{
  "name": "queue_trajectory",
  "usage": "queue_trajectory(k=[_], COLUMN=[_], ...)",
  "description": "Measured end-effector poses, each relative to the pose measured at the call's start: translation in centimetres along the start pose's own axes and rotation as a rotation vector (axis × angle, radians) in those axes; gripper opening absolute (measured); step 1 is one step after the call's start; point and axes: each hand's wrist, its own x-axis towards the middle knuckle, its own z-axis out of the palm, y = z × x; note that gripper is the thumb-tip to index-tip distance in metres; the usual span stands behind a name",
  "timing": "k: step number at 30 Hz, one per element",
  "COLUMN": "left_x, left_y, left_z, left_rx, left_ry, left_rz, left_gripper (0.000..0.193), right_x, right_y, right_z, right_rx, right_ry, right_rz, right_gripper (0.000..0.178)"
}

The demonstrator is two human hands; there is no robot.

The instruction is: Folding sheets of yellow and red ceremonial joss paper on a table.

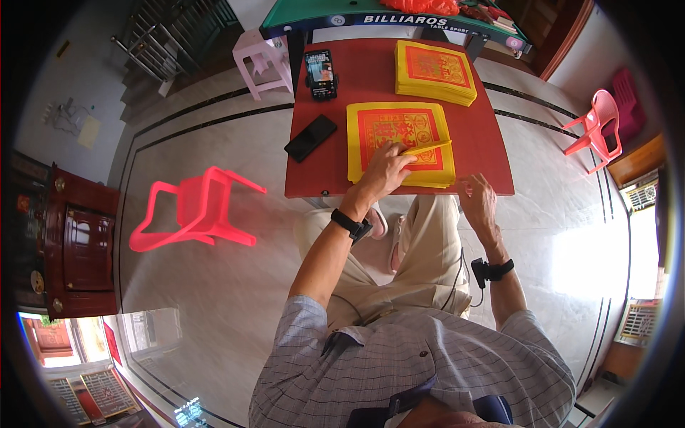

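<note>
A stack of yellow joss paper sheets [357, 143] printed in red and gold lies near the front of the dark red table. My left hand [389, 170] rests on it with bent fingers, gripping a narrow folded-over strip of the top sheet [432, 145]. That fold slants up toward the stack's right edge. Just off the stack's lower right corner, at the table's front edge, my right hand [479, 201] hovers with loosely curled fingers apart, holding nothing I can see. A second, thicker stack of the same paper [435, 71] sits farther back on the right.
On the table's left side are a black phone [311, 138] and a lit phone on a stand [321, 75]. Behind stands a green billiard table [342, 14]. Pink plastic chairs [203, 207] flank me, with a pale pink stool [262, 64] at the back left.
</note>
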Motion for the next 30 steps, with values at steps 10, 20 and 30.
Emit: queue_trajectory(k=[10,20,30], left_x=[0.2,0.0,0.3], left_y=[-0.2,-0.3,0.0], left_z=[0.2,0.2,-0.2], left_rx=[0.010,-0.012,-0.043], left_ry=[0.027,0.061,0.041], left_rz=[0.009,0.002,-0.030], left_gripper=[0.037,0.036,0.036], right_x=[0.2,0.3,0.9], right_y=[-0.7,-1.5,-2.3], right_z=[0.1,0.4,0.4], right_rx=[-0.125,-0.109,-0.097], right_ry=[0.005,0.054,0.046], right_rz=[-0.121,-0.219,-0.268], right_gripper=[0.015,0.014,0.018])
